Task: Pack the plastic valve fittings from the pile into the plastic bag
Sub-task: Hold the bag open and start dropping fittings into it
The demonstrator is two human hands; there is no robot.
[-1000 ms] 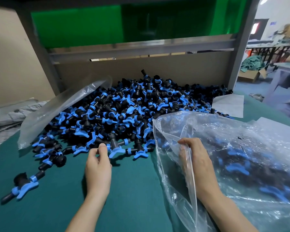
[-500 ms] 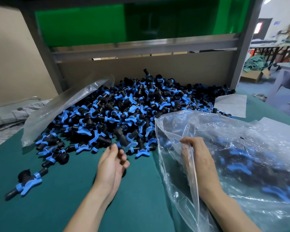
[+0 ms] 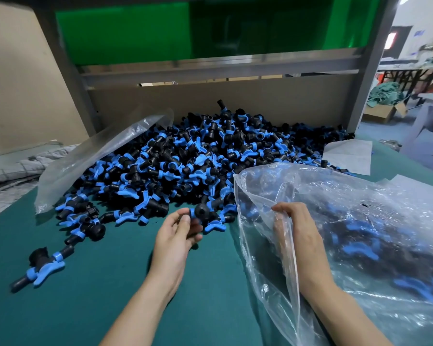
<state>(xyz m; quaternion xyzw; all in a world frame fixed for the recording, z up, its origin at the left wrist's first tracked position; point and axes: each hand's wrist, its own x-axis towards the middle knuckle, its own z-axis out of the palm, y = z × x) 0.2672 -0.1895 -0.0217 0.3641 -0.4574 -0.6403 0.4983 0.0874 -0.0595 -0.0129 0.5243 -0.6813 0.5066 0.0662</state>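
A large pile of black and blue plastic valve fittings [image 3: 198,156] covers the middle and back of the green table [image 3: 110,295]. My left hand [image 3: 178,233] holds one black and blue valve fitting [image 3: 201,213] at the pile's front edge, just left of the bag's mouth. On the right lies a clear plastic bag [image 3: 360,233] with several fittings inside. My right hand [image 3: 298,228] grips the bag's left rim and keeps the mouth open.
A second clear bag [image 3: 90,158] lies over the pile's left side. A few stray fittings [image 3: 43,265] sit at the front left. A white sheet [image 3: 348,156] lies at the back right. A grey frame and board wall stand behind the pile.
My left hand has lifted a fitting off the pile's front edge and moved right toward the bag's mouth. My right hand stays on the bag's rim.
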